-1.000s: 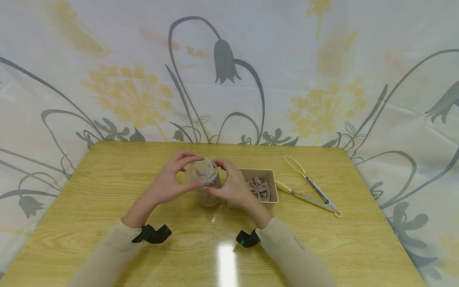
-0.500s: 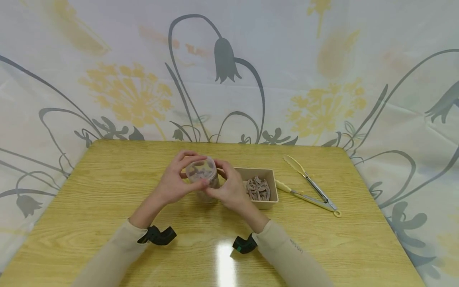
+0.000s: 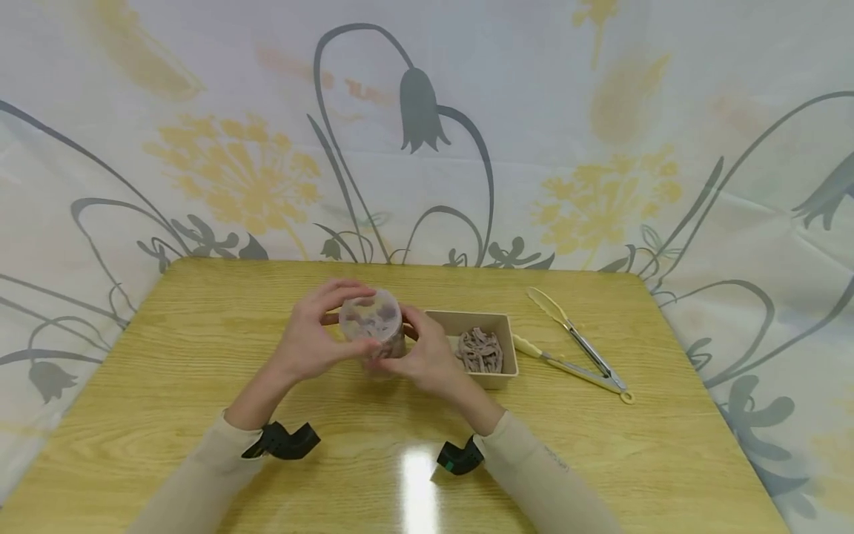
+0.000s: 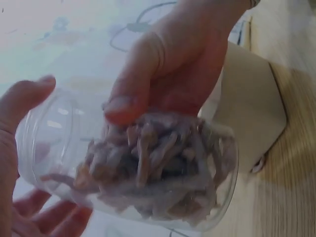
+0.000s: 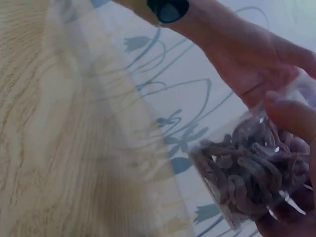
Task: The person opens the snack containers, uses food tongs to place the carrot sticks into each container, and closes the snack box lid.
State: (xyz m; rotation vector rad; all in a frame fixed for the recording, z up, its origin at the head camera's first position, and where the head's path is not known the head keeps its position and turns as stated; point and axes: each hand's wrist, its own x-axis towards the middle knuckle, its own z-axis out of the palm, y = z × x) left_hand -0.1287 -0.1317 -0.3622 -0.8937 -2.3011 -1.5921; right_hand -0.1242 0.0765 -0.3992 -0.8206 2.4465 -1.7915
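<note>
A clear jar (image 3: 395, 345) of brownish-grey strips stands at the middle of the table, its top tilted slightly left. My left hand (image 3: 319, 334) spans the clear lid (image 3: 369, 314) at the jar's top, thumb in front and fingers behind. Around the jar's body curls my right hand (image 3: 432, 354), its thumb (image 4: 129, 94) pressing the side in the left wrist view. The strips (image 4: 153, 168) fill much of the jar there, leaving room near the lid end. In the right wrist view the packed strips (image 5: 256, 173) show through the jar's base end.
Just right of the jar is a beige rectangular box (image 3: 492, 382) with a heap of similar strips (image 3: 480, 351) inside. Farther right lie spread tongs (image 3: 587, 356) with yellowish tips. A floral-patterned cloth (image 3: 427, 185) hangs behind the wooden table (image 3: 360, 467).
The lid and the jar's top have shifted slightly left. My left forearm moved right, then back left; the right hand keeps its grip. The box and tongs are unmoved.
</note>
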